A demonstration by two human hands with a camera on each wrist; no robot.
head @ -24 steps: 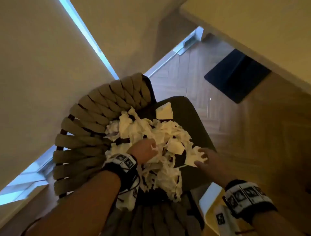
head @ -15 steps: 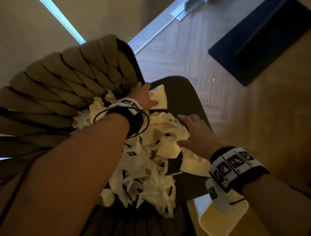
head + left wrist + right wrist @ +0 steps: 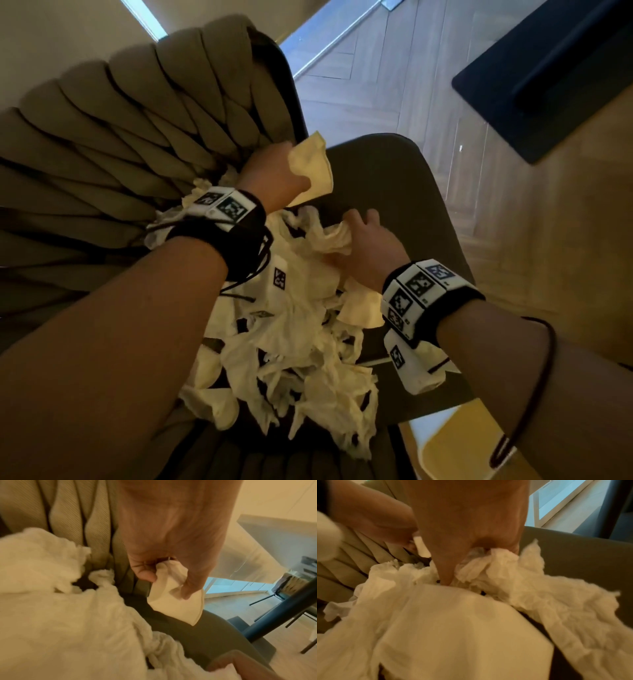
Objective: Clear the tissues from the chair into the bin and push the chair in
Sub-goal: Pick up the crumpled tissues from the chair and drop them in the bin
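Note:
A heap of crumpled white tissues [image 3: 294, 346] covers the dark seat [image 3: 387, 178] of a chair with a woven olive backrest [image 3: 144, 113]. My left hand [image 3: 274, 174] is at the back of the seat, by the backrest, and pinches one folded tissue [image 3: 173, 599] between thumb and fingers, lifted off the seat. My right hand [image 3: 366, 246] lies on the heap's far right side, fingers curled into a bunch of tissues [image 3: 479, 563]. No bin shows clearly in any view.
A pale object with a yellow inside [image 3: 455, 442] sits on the floor by the chair's near right corner. A dark mat [image 3: 548, 78] lies on the wooden floor at the far right. A dark table leg [image 3: 278, 616] stands beyond the seat.
My left hand reached from the middle of the heap to the back of the seat and picked up the separate folded tissue. My right hand moved inward from the heap's right edge and gathered tissues.

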